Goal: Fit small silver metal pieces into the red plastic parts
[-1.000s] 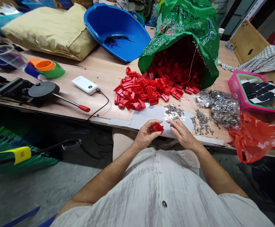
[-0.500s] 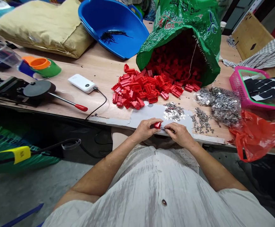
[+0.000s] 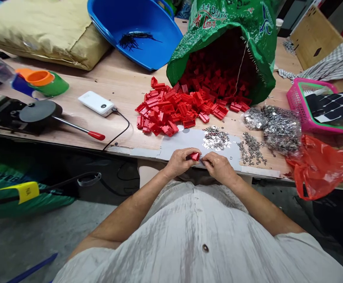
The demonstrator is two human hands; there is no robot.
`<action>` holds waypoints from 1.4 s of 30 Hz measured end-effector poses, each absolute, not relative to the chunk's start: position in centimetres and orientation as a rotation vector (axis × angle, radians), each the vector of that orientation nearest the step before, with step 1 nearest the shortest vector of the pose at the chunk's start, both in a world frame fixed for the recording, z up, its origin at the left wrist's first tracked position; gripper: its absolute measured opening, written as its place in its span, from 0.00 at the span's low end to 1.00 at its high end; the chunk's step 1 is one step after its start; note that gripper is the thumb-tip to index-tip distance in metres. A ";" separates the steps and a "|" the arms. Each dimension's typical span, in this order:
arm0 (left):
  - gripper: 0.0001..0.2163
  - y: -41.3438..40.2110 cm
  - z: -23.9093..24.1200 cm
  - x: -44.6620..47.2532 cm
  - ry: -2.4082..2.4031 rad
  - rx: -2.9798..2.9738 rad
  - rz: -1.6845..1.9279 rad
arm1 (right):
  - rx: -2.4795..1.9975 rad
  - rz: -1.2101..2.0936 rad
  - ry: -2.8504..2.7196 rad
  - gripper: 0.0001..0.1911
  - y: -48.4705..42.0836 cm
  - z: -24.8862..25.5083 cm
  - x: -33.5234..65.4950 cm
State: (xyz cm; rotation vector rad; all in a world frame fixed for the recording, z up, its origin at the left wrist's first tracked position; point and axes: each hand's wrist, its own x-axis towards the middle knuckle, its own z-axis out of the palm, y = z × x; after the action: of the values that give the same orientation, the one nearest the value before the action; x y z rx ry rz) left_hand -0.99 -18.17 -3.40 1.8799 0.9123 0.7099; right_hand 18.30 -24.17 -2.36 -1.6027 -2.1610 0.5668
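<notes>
Near the table's front edge, my left hand (image 3: 180, 162) is closed round a small red plastic part (image 3: 195, 157), its open side facing right. Just to the right of it, my right hand (image 3: 218, 165) is pinched shut, fingertips close to the part. A thin dark tip shows at those fingers, but what they hold is mostly hidden. Beyond my hands a pile of small silvery metal pieces (image 3: 216, 138) lies on a grey sheet (image 3: 175, 144). Behind them is a heap of similar red plastic parts (image 3: 171, 108), spilling from a green woven sack (image 3: 183, 51).
More metal pieces (image 3: 252, 149) and a clear bag of metal pieces (image 3: 281, 127) lie to the right, beside a red plastic bag (image 3: 324, 169) and a pink basket (image 3: 295, 104). Leftward are a white power bank (image 3: 96, 103), a red-tipped lever (image 3: 96, 135) and a blue basin (image 3: 159, 47).
The yellowish handle seen in my right hand earlier no longer shows, and its fingers have drawn closer together. The left hand still holds the red part. The view has shifted slightly.
</notes>
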 end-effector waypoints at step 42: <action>0.10 -24.2 1.7 1.8 0.588 0.208 0.991 | -1.394 0.435 -2.010 0.17 -26.4 0.3 17.4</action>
State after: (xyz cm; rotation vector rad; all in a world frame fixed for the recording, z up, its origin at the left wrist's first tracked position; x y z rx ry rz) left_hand 1.77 -24.16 1.71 0.2078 0.5883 0.9907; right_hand 17.39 -26.44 0.35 -1.3940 -2.0096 0.4352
